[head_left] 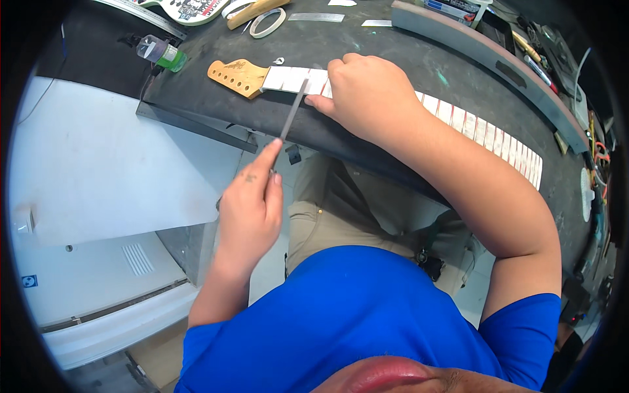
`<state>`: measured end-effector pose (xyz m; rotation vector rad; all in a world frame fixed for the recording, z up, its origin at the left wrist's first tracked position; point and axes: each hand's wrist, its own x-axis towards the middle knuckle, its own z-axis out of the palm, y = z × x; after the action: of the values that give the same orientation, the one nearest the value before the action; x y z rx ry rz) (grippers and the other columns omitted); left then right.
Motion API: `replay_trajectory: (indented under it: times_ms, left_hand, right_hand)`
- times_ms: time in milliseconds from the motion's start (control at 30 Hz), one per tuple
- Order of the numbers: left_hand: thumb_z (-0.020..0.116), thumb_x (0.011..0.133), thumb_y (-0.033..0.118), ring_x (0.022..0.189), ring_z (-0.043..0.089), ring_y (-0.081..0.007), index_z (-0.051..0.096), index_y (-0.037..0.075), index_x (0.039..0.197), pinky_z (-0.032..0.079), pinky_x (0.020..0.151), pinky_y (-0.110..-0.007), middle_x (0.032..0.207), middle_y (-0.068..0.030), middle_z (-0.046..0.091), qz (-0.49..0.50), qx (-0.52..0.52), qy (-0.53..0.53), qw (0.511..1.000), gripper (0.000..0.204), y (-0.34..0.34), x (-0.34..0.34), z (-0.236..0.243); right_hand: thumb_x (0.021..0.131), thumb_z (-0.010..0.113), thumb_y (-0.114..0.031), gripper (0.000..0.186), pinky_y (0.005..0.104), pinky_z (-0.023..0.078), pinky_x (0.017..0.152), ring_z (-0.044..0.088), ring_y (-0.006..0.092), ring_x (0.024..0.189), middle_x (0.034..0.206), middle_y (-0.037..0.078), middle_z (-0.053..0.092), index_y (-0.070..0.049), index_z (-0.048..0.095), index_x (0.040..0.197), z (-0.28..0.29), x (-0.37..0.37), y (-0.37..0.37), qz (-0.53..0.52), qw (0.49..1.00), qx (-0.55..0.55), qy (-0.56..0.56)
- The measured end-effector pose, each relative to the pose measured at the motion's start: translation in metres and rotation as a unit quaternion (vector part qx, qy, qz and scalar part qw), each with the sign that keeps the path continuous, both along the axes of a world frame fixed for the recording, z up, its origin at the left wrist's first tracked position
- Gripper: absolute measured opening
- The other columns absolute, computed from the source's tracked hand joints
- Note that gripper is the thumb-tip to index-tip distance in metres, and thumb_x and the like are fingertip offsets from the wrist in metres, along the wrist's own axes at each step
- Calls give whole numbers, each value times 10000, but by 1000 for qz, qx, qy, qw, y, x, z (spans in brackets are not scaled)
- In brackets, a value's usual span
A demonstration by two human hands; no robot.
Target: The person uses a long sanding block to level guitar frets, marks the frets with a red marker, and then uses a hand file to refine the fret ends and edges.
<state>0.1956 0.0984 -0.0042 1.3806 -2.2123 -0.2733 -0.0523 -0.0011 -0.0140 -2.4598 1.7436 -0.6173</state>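
Observation:
A guitar neck (445,112) lies along the dark bench, its wooden headstock (239,77) toward the left. White strips cover the fretboard between the frets. My left hand (254,208) is closed around the near end of a thin metal file (291,118), with the index finger stretched along it. The file's far tip reaches the fretboard close to the headstock end. My right hand (370,88) grips the neck from above, just right of the file tip, with the thumb on the near edge. It hides the part of the neck beneath it.
A long straight beam (498,69) stands behind the neck. At the back lie a tape roll (267,23), a metal strip (316,18) and a guitar body (187,9). A green-and-clear bottle (162,54) is at the far left. Pens and tools crowd the right edge.

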Motion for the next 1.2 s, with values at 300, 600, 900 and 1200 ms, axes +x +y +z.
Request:
replay_trajectory:
  times_ms: [300, 600, 900, 1200]
  left_hand:
    - [591, 1075, 60, 755, 706, -439, 631, 108, 1523, 563, 760, -438, 864, -262, 718, 48, 38, -61, 996, 452, -72, -49, 8]
    - [633, 1035, 50, 768, 704, -494, 648, 40, 1451, 537, 682, -555, 852, -283, 722, 34, 23, -46, 998, 416, -9, -13, -11]
    - [631, 1035, 27, 795, 726, -498, 614, 28, 1501, 554, 705, -555, 881, -296, 727, -3, 33, -20, 999, 466, -35, -27, -6]
    - [614, 1060, 36, 811, 755, -432, 603, 17, 1522, 579, 728, -448, 971, -291, 752, 17, 40, -91, 995, 463, -87, -58, 16]
  right_hand:
    - [974, 768, -497, 539, 469, 629, 863, 771, 380, 974, 1004, 213, 763, 40, 758, 1023, 2, 2, -2, 5, 1000, -3, -15]
    - [962, 786, -475, 517, 472, 632, 858, 771, 386, 977, 1019, 213, 763, 38, 758, 1020, -5, 3, -3, -4, 1000, 23, -19]
    - [964, 786, -461, 503, 467, 638, 830, 772, 386, 942, 963, 212, 760, 41, 751, 979, -3, -4, 2, 12, 999, -3, -45]
    - [952, 800, -427, 465, 466, 634, 794, 772, 381, 898, 954, 203, 754, 35, 754, 976, -6, -4, 2, 26, 997, -15, -66]
